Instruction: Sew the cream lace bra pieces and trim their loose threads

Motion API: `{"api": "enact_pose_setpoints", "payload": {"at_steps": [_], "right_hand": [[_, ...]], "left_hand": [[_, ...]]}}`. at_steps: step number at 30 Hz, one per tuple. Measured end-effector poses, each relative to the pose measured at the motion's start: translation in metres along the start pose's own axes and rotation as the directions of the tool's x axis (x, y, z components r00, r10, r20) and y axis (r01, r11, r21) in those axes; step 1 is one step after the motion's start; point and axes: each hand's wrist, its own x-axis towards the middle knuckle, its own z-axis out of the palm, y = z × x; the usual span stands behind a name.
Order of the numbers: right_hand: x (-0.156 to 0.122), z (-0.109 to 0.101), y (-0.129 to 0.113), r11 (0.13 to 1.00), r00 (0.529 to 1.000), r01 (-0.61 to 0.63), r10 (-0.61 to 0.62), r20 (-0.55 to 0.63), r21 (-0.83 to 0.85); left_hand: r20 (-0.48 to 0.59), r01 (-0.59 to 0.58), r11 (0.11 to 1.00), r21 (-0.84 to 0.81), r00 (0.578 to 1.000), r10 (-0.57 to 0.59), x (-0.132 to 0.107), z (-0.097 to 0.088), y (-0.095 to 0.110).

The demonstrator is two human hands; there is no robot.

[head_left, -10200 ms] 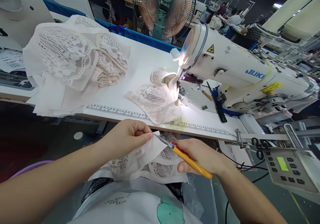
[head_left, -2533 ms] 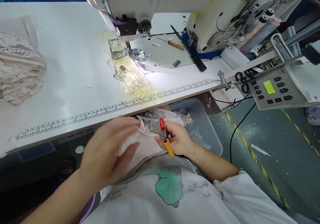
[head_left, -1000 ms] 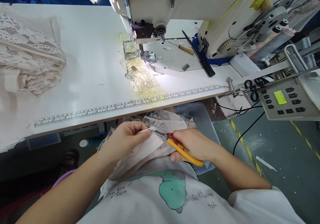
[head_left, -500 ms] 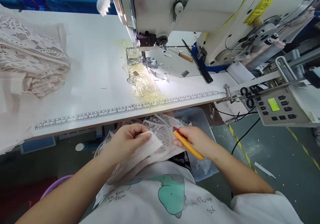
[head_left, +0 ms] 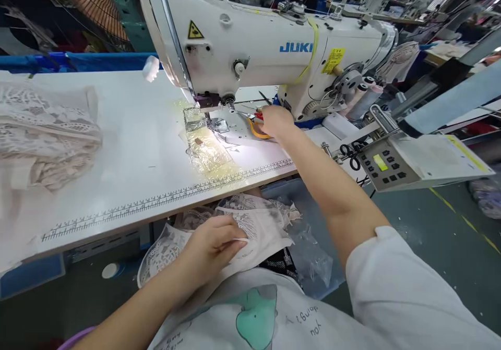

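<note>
My left hand (head_left: pixel 213 243) is closed on a white lace garment piece (head_left: pixel 260 225) lying in my lap, below the table's front edge. My right hand (head_left: pixel 276 120) is stretched out onto the bed of the white sewing machine (head_left: pixel 254 47), closed around the orange-handled thread snips (head_left: pixel 255 125), which rest at or just above the machine bed to the right of the needle area (head_left: pixel 227 102).
A pile of lace pieces (head_left: pixel 43 131) lies at the table's left. Yellowed clear tape (head_left: pixel 207 154) covers the white table (head_left: pixel 129 131) before the needle. A control panel (head_left: pixel 385 162) hangs at the right; a clear plastic bin (head_left: pixel 309 235) sits below.
My right hand has left the garment and carried the snips up and forward onto the machine bed. My left hand stays on the lace piece in my lap. The view has tilted upward.
</note>
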Motion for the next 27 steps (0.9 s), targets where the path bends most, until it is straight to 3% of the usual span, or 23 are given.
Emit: {"api": "enact_pose_setpoints", "payload": {"at_steps": [3, 5, 6, 8, 9, 11, 14, 17, 23, 27], "right_hand": [[-0.018, -0.002, -0.021, 0.997, 0.996, 0.030, -0.023, -0.088, 0.071], [-0.049, 0.001, -0.043, 0.946, 0.978, 0.205, -0.205, -0.028, 0.251], [-0.067, 0.005, -0.054, 0.862, 0.925, 0.334, -0.378, 0.045, 0.381], [-0.103, 0.017, -0.076, 0.695, 0.712, 0.446, -0.658, 0.247, 0.565], [-0.118, 0.025, -0.085, 0.680, 0.635, 0.457, -0.700, 0.325, 0.573], [-0.139, 0.043, -0.101, 0.727, 0.562, 0.452, -0.682, 0.467, 0.518], [-0.149, 0.070, -0.118, 0.808, 0.528, 0.404, -0.589, 0.611, 0.430], [-0.150, 0.088, -0.134, 0.837, 0.531, 0.404, -0.544, 0.650, 0.370], [-0.165, 0.102, -0.161, 0.858, 0.643, 0.427, -0.510, 0.572, 0.286], [-0.167, 0.102, -0.165, 0.843, 0.642, 0.437, -0.537, 0.548, 0.314]], "left_hand": [[-0.049, -0.013, 0.997, 0.071, 0.999, 0.016, -0.002, 0.011, -0.008], [-0.081, -0.005, 0.991, 0.135, 0.997, 0.016, -0.004, 0.023, -0.016], [-0.075, -0.018, 0.985, 0.172, 0.997, 0.031, -0.006, 0.031, -0.019], [0.012, -0.109, 0.961, 0.253, 0.994, 0.109, -0.007, 0.050, -0.023], [0.078, -0.170, 0.945, 0.280, 0.985, 0.154, -0.007, 0.061, -0.024], [0.193, -0.277, 0.916, 0.291, 0.954, 0.228, -0.007, 0.080, -0.026], [0.234, -0.324, 0.913, 0.248, 0.935, 0.268, -0.007, 0.103, -0.030], [0.209, -0.294, 0.933, 0.208, 0.945, 0.251, -0.010, 0.111, -0.031], [0.125, -0.119, 0.977, 0.177, 0.987, 0.098, -0.025, 0.094, -0.015], [0.173, -0.150, 0.981, 0.122, 0.977, 0.128, -0.040, 0.080, -0.021]]}}
